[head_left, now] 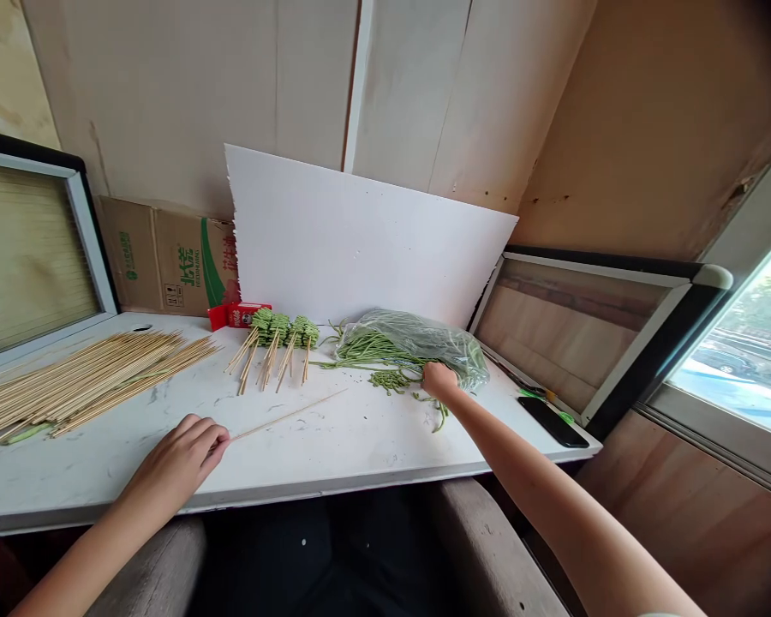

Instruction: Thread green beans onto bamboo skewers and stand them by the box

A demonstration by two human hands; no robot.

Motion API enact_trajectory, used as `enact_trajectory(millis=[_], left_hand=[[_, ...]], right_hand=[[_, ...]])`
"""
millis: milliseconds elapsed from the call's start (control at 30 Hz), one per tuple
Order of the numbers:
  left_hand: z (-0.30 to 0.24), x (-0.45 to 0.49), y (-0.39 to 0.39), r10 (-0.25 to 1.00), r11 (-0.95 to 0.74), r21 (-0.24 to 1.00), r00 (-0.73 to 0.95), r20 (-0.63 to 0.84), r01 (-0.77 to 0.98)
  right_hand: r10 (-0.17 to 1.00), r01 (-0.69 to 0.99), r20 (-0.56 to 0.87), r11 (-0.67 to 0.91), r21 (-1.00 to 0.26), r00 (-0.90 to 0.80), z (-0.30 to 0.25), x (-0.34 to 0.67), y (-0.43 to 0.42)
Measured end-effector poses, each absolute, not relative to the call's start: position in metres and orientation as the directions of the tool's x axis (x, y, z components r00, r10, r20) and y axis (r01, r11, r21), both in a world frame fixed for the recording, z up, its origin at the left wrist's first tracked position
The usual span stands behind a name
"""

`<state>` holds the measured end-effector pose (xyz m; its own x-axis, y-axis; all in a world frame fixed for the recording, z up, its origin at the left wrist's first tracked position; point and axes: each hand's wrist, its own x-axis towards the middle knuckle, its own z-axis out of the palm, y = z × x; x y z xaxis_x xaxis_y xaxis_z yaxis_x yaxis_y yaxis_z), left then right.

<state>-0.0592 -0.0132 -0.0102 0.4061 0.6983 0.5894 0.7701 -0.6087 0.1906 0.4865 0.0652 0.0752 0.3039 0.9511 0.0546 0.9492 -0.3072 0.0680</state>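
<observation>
My left hand (189, 450) is closed around one end of a thin bamboo skewer (289, 415), which points right over the white table and carries nothing. At the bag's front edge, my right hand (439, 380) has its fingers curled on long green beans (376, 347); its fingertips are hidden. The beans spill out of a clear plastic bag (424, 332). Short bean pieces (390, 380) lie left of my right hand, and a loose curled bean (442, 417) lies below it. Several skewers of folded beans (281, 330) are bunched at the back, their bare sticks toward me.
A big pile of bare skewers (109, 368) covers the table's left side. Behind stand a cardboard box (167, 257), a red packet (241, 314) and a white board (360, 240). A black phone (552, 421) lies at the right edge, by a framed glass panel (578, 317).
</observation>
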Motion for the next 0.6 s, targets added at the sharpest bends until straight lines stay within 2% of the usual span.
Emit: enact_trajectory(millis=[167,300,433,600], left_hand=[[-0.010,-0.059,-0.015,0.705,-0.604,0.177,0.417,0.573,0.777],[-0.009,-0.060,-0.015,0.706,-0.614,0.207,0.413,0.576,0.762],[-0.010,-0.061,-0.014,0.709,-0.617,0.221,0.413,0.571,0.755],[-0.012,-0.062,-0.013,0.715,-0.620,0.225,0.424,0.556,0.751]], right_hand=[[0.920,0.923,0.098,-0.384,0.033,0.379,0.072,0.491,0.070],[0.906,0.918,0.150,-0.393,-0.053,0.396,0.085,0.506,0.072],[0.877,0.900,0.224,-0.386,-0.200,0.426,0.105,0.523,0.080],[0.832,0.818,0.255,-0.344,-0.461,0.493,0.127,0.536,0.087]])
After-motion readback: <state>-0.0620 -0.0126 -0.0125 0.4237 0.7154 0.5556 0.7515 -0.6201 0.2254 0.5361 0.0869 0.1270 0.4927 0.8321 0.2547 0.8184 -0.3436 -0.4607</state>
